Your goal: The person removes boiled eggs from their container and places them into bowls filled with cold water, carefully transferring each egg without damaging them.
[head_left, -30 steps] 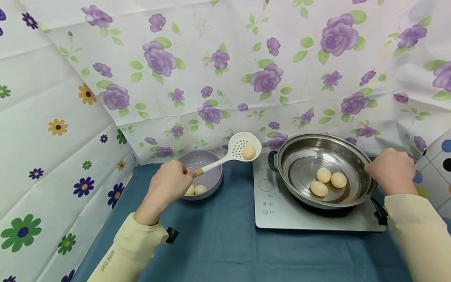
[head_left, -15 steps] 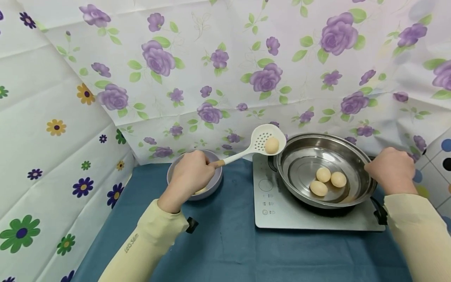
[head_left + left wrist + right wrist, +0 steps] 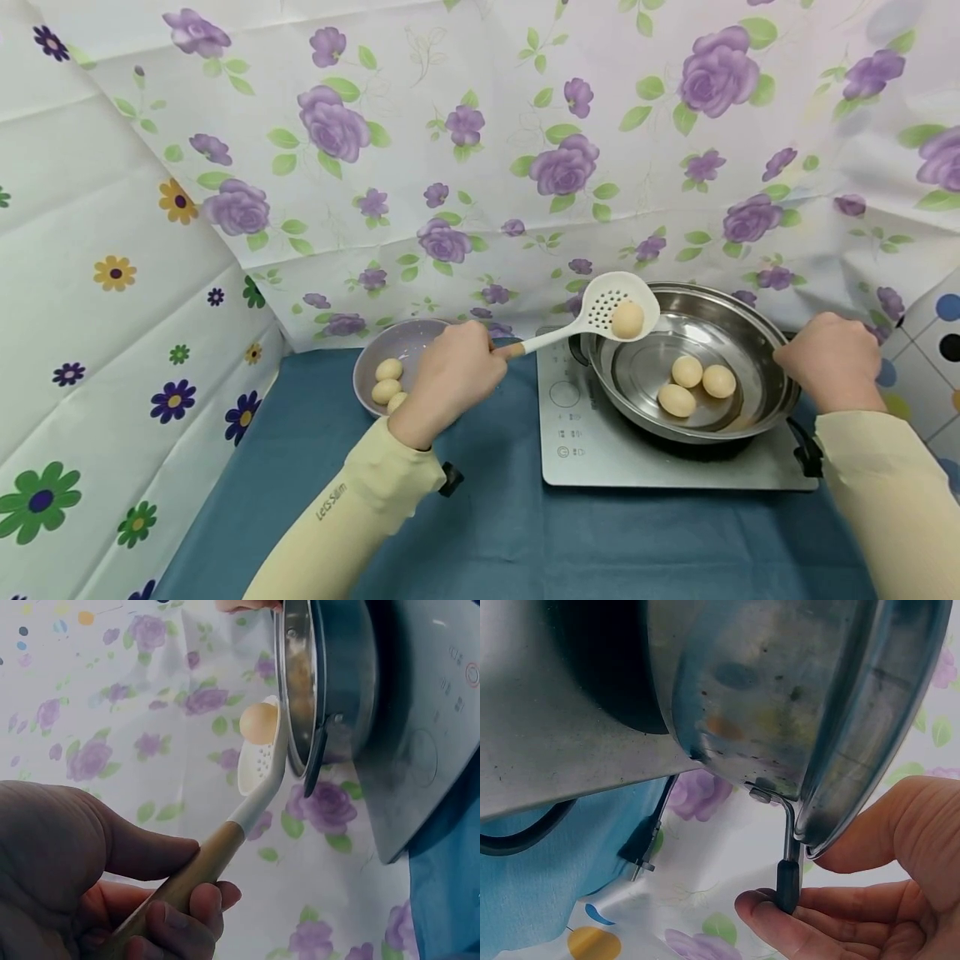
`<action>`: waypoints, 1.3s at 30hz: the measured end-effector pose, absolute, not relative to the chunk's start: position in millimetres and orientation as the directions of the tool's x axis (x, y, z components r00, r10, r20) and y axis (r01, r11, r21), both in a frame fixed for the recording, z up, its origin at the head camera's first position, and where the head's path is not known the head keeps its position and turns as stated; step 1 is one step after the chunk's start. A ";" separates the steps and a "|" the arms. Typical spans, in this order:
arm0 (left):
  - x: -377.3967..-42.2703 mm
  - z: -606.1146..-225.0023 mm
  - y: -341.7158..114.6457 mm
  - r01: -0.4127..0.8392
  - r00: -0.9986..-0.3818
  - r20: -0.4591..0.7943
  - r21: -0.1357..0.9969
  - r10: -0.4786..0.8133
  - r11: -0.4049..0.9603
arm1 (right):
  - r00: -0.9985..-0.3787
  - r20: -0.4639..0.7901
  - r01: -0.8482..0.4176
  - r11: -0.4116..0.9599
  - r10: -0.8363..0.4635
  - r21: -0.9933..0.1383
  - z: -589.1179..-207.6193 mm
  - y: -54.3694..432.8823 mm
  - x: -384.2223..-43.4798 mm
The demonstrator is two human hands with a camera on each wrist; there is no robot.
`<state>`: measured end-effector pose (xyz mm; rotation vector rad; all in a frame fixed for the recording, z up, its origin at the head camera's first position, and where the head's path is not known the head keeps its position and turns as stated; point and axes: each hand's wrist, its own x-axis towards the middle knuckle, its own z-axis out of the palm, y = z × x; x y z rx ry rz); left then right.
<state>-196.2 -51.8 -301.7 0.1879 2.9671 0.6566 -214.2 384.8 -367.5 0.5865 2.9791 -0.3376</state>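
My left hand (image 3: 459,371) grips the wooden handle of a white slotted spoon (image 3: 551,337). One egg (image 3: 627,320) rests in the spoon's bowl, which is raised over the left rim of a steel pot (image 3: 637,375). In the left wrist view, the thumb lies along the handle with fingers curled beneath. Inside the pot, three eggs (image 3: 688,372) lie together. At the pot's right side my right hand (image 3: 831,362) pinches the side handle (image 3: 787,885), thumb at the rim and fingertips underneath. A purple bowl (image 3: 420,336) with eggs (image 3: 387,391) sits behind the left hand, which partly covers it.
The pot stands on a flat induction cooktop (image 3: 570,462) on a blue tablecloth (image 3: 510,517). A black plug (image 3: 639,841) and cord show below the cooktop's edge. Flower-printed sheets (image 3: 480,150) hang close behind the pot and bowl.
My left hand has carried the slotted spoon and its egg rightward, from near the bowl to above the pot's left rim. The right hand has stayed at the pot handle.
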 end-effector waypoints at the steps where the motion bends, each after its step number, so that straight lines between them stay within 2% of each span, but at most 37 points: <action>1: -196.2 -302.7 -49.1 0.105 -0.988 -0.060 0.420 0.143 0.902 | -0.923 -0.127 0.383 0.902 0.364 -0.197 -367.6 385.1 -214.5; 7: -199.0 -309.4 -35.7 0.124 -0.989 -0.033 0.363 0.146 0.924 | -0.922 -0.128 0.384 0.902 0.364 -0.198 -368.2 386.1 -215.1; 17: -204.3 -321.3 -18.7 0.125 -0.988 -0.036 0.350 0.147 0.928 | -0.926 -0.114 0.375 0.907 0.359 -0.194 -368.0 384.9 -214.9; 39: -207.6 -340.9 7.4 0.190 -0.980 0.096 0.201 0.174 0.961 | -0.929 -0.094 0.369 0.908 0.357 -0.198 -368.9 386.1 -214.6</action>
